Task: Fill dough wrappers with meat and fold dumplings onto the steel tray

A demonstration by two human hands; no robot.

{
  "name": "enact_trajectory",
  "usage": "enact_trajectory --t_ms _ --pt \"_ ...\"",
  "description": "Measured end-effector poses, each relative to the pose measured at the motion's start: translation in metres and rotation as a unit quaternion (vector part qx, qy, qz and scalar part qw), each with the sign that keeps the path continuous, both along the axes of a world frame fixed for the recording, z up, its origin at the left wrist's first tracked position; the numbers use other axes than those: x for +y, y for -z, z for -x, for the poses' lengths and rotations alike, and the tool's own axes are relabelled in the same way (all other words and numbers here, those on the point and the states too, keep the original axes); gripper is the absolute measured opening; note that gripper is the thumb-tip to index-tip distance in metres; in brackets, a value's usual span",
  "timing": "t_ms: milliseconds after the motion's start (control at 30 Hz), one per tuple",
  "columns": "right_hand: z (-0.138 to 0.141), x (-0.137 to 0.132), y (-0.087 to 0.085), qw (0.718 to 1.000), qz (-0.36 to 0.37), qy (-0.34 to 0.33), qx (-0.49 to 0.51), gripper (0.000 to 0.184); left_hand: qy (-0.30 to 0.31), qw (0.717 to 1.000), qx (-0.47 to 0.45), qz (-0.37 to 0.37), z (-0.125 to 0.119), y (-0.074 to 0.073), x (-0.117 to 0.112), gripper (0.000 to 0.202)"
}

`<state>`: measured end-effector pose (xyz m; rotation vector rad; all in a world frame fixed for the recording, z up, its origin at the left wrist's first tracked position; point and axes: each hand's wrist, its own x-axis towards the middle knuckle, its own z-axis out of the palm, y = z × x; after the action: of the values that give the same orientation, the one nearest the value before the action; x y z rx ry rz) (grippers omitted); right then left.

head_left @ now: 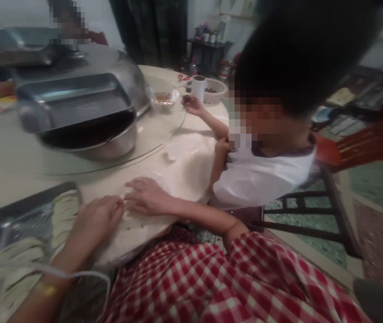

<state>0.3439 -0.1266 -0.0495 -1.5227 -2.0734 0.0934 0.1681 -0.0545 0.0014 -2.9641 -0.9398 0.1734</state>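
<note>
A small pale lump, probably dough though blurred, is touched on the worktop by the left hand and right hand; whether it is grasped by either cannot be told. Beside the left hand, slashed pale rolls are held in a metal tray. Beyond both hands, a metal basin is carried on a glass turntable.

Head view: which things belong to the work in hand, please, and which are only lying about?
Seem to belong:
- dough, under both hands
- tray beside the left hand
- shaped pieces in it

Seem only lying about:
- scissors
- basket
- foil dish
</note>
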Motion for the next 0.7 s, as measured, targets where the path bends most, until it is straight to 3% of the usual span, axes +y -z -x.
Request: enact_trajectory --t_ms 133,400,500,600,633,700 --pt "-0.004 0.015 -0.009 0.998 0.055 -0.009 0.036 0.016 -0.038 0.995 -0.060 0.066 -0.005 -0.011 0.001 0.027" --pt "-0.005 0.026 -0.019 0.991 0.094 -0.004 0.091 0.012 -0.084 0.982 -0.141 0.091 -0.006 -0.020 0.001 0.025" --pt "-0.009 0.040 -0.028 0.985 0.091 0.027 0.142 0.009 -0.134 0.948 -0.256 0.133 0.007 -0.026 -0.009 0.027" --pt "-0.016 0.058 -0.040 0.982 0.090 0.032 0.164 0.011 -0.207 0.842 -0.407 0.285 0.015 -0.027 -0.032 0.028" --pt "-0.018 0.063 -0.045 0.982 0.090 0.027 0.163 0.012 -0.232 0.783 -0.455 0.355 0.013 -0.025 -0.041 0.028" --pt "-0.020 0.070 -0.055 0.983 0.090 0.018 0.162 0.012 -0.279 0.613 -0.522 0.523 0.005 -0.019 -0.055 0.032"
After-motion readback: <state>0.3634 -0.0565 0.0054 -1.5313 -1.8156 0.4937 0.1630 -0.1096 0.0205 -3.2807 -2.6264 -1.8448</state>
